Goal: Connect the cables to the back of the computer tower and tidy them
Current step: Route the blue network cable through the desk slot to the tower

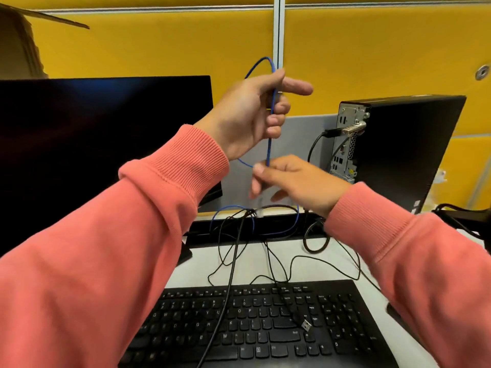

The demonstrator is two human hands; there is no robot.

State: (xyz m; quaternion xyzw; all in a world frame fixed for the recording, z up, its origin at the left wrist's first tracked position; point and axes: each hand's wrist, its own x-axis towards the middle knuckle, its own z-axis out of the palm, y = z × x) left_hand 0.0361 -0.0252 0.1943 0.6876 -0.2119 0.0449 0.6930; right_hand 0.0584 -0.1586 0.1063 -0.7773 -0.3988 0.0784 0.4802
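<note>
Blue cable [270, 144] held up left of the computer tower [398, 144], well above the keyboard [265, 325]. Left hand [249, 112] fisted round its upper loop; right hand [289, 179] pinches it lower down, blurred. Likely light, limp, prone to kinking; best gripped near the plug. One blue cable; several black cables [231, 266], number uncertain; one loose USB plug [306, 325].

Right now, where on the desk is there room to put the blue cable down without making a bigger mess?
The barest patch is the white desk between the keyboard and the computer tower, though a thin black wire crosses it. Behind the keyboard is crowded with looped black cables. A loose USB plug lies on the keys.
</note>
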